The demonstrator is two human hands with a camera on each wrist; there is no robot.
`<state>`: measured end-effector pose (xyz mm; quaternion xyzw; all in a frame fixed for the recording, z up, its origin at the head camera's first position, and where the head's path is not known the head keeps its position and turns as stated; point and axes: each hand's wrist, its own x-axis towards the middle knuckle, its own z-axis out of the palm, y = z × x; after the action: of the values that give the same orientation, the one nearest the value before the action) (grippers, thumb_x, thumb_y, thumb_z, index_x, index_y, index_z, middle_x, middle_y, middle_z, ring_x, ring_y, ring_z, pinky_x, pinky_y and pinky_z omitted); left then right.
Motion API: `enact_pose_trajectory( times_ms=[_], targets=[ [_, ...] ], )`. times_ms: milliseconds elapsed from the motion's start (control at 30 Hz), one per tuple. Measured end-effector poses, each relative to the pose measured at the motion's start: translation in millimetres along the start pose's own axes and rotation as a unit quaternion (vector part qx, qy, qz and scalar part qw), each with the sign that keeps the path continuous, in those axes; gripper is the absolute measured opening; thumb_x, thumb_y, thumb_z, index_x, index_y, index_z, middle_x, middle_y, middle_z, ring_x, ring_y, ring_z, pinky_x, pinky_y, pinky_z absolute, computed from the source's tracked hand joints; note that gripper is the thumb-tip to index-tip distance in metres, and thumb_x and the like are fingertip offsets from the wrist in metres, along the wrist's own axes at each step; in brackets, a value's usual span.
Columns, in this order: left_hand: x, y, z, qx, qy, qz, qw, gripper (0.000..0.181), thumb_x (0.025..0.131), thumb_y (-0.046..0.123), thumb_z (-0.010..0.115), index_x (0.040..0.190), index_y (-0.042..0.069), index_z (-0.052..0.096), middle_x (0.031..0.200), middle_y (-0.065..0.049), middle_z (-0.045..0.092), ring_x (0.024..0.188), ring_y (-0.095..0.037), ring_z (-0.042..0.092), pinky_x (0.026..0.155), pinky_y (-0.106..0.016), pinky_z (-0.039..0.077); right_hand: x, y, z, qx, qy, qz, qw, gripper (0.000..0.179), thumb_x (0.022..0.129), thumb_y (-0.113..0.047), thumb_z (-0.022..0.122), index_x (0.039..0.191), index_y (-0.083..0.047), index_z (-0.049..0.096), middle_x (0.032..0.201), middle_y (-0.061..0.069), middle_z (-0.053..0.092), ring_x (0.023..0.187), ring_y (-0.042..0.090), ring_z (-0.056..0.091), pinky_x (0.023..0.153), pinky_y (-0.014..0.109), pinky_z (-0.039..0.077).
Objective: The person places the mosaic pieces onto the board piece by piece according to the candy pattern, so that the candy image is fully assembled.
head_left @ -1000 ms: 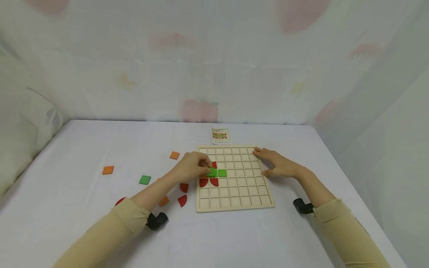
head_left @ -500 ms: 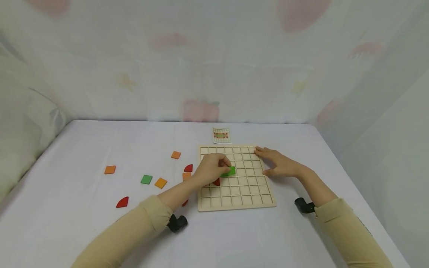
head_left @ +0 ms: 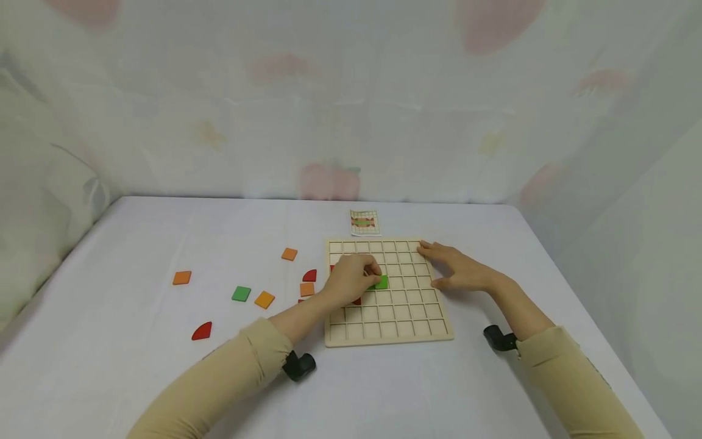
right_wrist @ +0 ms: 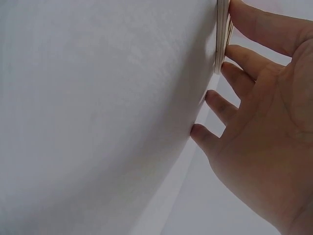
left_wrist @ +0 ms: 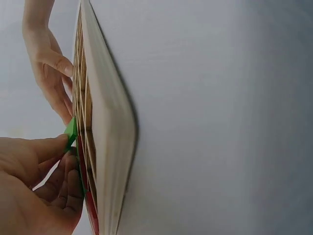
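Note:
A wooden grid board (head_left: pixel 406 329) lies flat at the middle of the table. Over its left-centre cells, my left hand (head_left: pixel 348 281) pinches a green square tile (left_wrist: pixel 71 132) between thumb and fingers. The tile stands tilted at the board's surface in the left wrist view. Partly covered by this hand, a red quarter-circle piece (head_left: pixel 358 301) sits in the grid; more red pieces (left_wrist: pixel 83 161) show beneath it in the left wrist view. My right hand (head_left: pixel 457 268) rests with spread fingers at the board's right edge, thumb and some fingertips against the side (right_wrist: pixel 221 39).
Left of the board lie orange squares (head_left: pixel 182 278), a yellow-orange square (head_left: pixel 264 299), a loose green square (head_left: pixel 241 294) and red quarter-circles (head_left: pixel 202 331). A small printed pattern card (head_left: pixel 364 223) lies behind the board. A curtain (head_left: pixel 428 140) hangs past the table's far edge.
My left hand has moved right across the board with the green tile, then nearly stopped over the last half second. My right hand stays at the board's edge.

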<state>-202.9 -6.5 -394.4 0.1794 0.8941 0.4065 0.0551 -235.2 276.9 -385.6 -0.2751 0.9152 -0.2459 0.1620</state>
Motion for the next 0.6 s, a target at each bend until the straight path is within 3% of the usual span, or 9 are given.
enact_pose_trajectory(
  times_ms=[333,600],
  targets=[
    [-0.3,3.3,5.1,0.044,0.01,-0.006,0.999,0.009,0.086,0.014,0.075,0.078,0.013,0.072,0.087,-0.001,0.068,0.077,-0.01,0.056,0.066,-0.022,0.044,0.5,1.3,0.7,-0.002,-0.001,0.003,1.0,0.082,0.086,-0.028,0.066,0.155,-0.004,0.027,0.166,0.017,0.018,0.152,0.048,0.011,0.117,0.07,0.011],
    [-1.6,2.5,3.1,0.017,0.001,0.005,0.9998,0.003,0.084,0.012,0.077,0.082,0.01,0.075,0.082,-0.001,0.074,0.072,-0.007,0.057,0.065,-0.02,0.046,0.6,2.6,1.0,-0.003,0.001,-0.004,1.0,0.081,0.087,-0.028,0.065,0.155,-0.004,0.028,0.165,0.017,0.018,0.152,0.048,0.012,0.117,0.07,0.011]
  ],
)
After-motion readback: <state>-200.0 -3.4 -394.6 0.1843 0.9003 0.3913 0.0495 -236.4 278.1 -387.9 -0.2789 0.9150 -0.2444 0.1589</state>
